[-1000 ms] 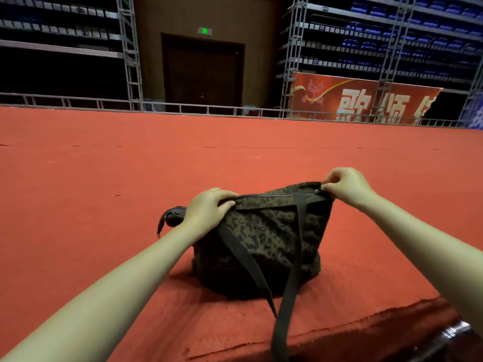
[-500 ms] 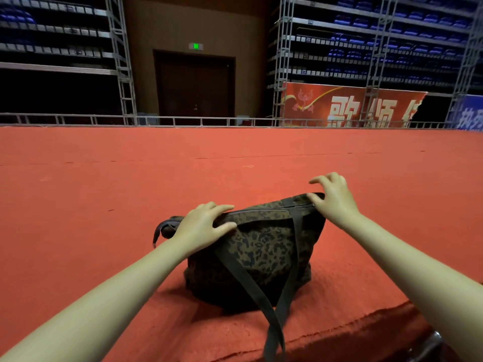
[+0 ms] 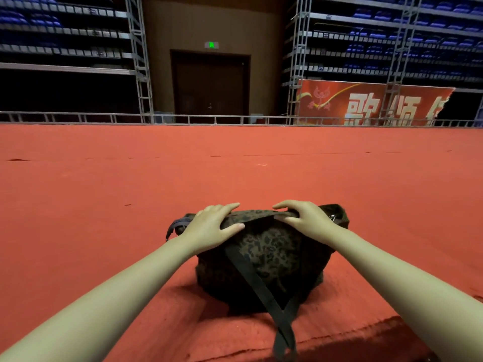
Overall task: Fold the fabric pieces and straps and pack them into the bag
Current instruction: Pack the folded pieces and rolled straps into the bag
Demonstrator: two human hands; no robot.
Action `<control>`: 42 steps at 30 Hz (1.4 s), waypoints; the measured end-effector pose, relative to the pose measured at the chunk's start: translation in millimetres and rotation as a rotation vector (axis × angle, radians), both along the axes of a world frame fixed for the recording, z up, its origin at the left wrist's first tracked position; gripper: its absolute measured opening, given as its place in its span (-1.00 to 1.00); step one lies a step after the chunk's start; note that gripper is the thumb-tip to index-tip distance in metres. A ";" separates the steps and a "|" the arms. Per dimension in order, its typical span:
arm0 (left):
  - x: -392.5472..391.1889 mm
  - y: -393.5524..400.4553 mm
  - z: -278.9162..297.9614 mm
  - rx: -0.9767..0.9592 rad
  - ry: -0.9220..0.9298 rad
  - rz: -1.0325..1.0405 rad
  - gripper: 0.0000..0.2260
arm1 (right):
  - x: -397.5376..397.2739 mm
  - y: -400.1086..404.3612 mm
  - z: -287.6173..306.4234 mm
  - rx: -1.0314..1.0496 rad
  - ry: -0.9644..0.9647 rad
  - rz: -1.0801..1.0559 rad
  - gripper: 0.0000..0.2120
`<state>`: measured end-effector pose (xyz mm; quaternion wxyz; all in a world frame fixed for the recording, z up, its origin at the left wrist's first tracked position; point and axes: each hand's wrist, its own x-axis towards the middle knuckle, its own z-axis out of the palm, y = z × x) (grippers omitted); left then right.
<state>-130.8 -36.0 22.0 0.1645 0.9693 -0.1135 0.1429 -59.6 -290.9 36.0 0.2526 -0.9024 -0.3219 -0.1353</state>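
A dark camouflage bag (image 3: 271,259) stands on the red carpet (image 3: 104,205) near its front edge, its top closed. My left hand (image 3: 211,226) lies flat on the bag's top left, fingers spread. My right hand (image 3: 303,218) presses the top right with straight fingers. The bag's long dark strap (image 3: 261,288) hangs down its front in a loop toward the carpet's edge. A short dark strap end (image 3: 176,226) sticks out at the bag's left. No loose fabric pieces show outside the bag.
The carpeted stage stretches wide to a metal rail (image 3: 183,118) at the back. Scaffold stands with blue seats, a dark door (image 3: 210,84) and a red banner (image 3: 366,103) lie beyond. The stage's front edge (image 3: 339,340) drops off just before me.
Both hands let go of the bag's top corners and moved inward. They now press flat on the middle of the top, and the bag has sunk lower.
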 end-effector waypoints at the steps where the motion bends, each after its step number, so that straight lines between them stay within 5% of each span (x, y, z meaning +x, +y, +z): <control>1: -0.6 -4.0 0.6 0.020 0.006 -0.022 -0.50 | -4.2 -1.4 1.0 0.079 0.026 0.008 -0.72; 9: -18.0 -45.7 17.6 -0.291 -0.120 -0.276 -0.72 | -52.3 -43.3 19.0 0.223 0.087 0.090 -0.89; 15: -25.4 -107.6 30.3 -0.296 -0.304 -0.397 -0.81 | -85.7 -98.3 35.0 0.247 -0.072 -0.026 -0.91; 25: -40.6 -285.1 43.0 -0.371 -0.252 -0.727 -0.84 | -187.3 -262.6 33.6 0.203 -0.163 -0.401 -0.86; 36: -66.2 -435.4 -71.9 -0.361 0.057 -0.938 -0.82 | -286.2 -369.0 -76.5 0.175 0.043 -0.792 -0.85; 42: -87.7 -463.2 -182.7 0.016 0.217 -0.916 -0.76 | -314.0 -379.1 -203.6 0.043 0.224 -1.027 -0.73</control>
